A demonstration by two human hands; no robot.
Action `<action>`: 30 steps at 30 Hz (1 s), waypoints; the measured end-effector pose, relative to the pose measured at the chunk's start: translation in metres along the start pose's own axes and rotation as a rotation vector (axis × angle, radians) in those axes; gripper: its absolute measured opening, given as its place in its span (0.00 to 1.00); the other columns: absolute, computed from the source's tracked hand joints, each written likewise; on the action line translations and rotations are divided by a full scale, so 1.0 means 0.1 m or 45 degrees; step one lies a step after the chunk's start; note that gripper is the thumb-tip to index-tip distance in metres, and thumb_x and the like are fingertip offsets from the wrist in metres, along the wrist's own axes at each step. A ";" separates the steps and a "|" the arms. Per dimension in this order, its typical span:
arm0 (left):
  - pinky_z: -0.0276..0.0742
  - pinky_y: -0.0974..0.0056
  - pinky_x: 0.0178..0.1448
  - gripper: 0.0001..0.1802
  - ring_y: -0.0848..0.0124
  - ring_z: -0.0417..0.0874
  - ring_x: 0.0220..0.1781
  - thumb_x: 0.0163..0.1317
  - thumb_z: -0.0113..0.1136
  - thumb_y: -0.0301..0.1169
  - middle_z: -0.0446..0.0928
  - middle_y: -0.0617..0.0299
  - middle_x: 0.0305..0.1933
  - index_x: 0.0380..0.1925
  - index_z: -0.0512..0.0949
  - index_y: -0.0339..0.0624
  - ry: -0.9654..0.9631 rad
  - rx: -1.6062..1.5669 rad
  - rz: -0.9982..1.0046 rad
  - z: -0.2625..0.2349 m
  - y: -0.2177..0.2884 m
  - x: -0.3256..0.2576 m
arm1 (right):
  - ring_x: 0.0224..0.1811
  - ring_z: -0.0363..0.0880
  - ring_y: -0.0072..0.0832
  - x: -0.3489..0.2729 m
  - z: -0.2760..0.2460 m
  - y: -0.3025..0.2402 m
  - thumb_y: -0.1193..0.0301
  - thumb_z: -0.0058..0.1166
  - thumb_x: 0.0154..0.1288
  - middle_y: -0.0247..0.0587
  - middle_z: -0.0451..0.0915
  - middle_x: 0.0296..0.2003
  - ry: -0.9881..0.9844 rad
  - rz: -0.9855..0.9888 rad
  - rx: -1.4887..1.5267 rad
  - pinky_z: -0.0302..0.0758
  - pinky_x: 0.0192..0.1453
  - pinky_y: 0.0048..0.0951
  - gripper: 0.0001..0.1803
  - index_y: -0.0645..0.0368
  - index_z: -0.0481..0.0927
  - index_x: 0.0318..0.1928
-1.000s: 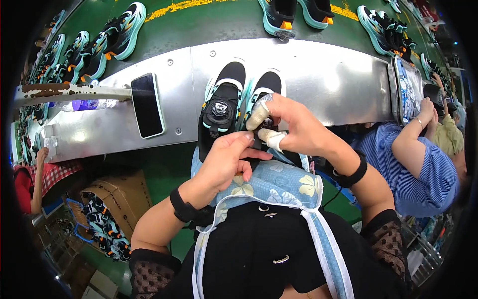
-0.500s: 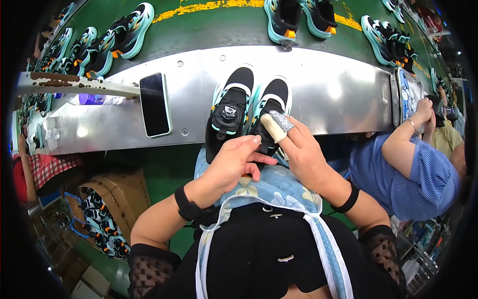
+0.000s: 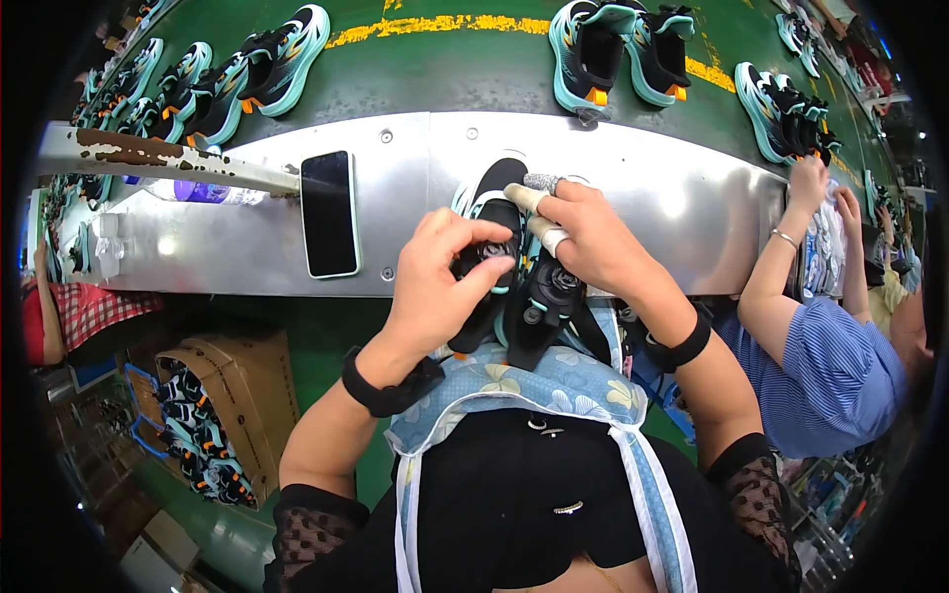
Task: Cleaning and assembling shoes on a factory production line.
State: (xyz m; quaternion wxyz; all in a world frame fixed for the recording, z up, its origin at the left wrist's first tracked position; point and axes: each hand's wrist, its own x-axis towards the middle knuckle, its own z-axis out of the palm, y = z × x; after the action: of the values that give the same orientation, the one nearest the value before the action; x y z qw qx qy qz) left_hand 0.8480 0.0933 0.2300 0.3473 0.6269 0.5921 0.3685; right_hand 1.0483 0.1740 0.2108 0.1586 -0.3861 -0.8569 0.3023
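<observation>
Two black sneakers with mint soles and round lace dials stand side by side before me, toes away, partly over the metal ledge's near edge. On the left sneaker [image 3: 501,188], the thumb and forefinger of my left hand [image 3: 440,282] are bent around its dial. My right hand [image 3: 593,237] reaches across the right sneaker [image 3: 547,296], its fingers closed together on the left sneaker's upper. Beige covers and a silvery wrap sit on some of its fingers. The right sneaker's toe is hidden beneath this hand.
A phone [image 3: 331,212] lies on the metal ledge [image 3: 682,198], beside a chipped white bar [image 3: 168,158]. Beyond, a green belt [image 3: 435,74] carries several sneakers. A carton [image 3: 242,395] of shoe parts stands at lower left. At right a co-worker in a blue striped top [image 3: 820,376] reaches toward the belt.
My left hand has moved from between the shoes' heels to the left sneaker's dial. My right hand has shifted from the right sneaker to the left one. The co-worker's hands have risen toward the belt.
</observation>
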 end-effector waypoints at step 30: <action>0.63 0.49 0.68 0.43 0.48 0.69 0.65 0.50 0.73 0.37 0.66 0.42 0.66 0.64 0.66 0.34 0.028 0.343 0.069 0.04 0.07 -0.33 | 0.39 0.82 0.33 0.02 -0.54 -0.22 0.68 0.65 0.59 0.41 0.83 0.34 -0.216 0.025 0.246 0.73 0.51 0.34 0.12 0.59 0.85 0.42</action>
State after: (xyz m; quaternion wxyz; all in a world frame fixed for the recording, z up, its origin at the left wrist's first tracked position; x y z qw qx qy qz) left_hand 0.8544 0.0596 0.2326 0.2433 0.6796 0.6229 0.3016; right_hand 1.0617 0.1856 0.2664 0.1192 -0.3504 -0.8304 0.4165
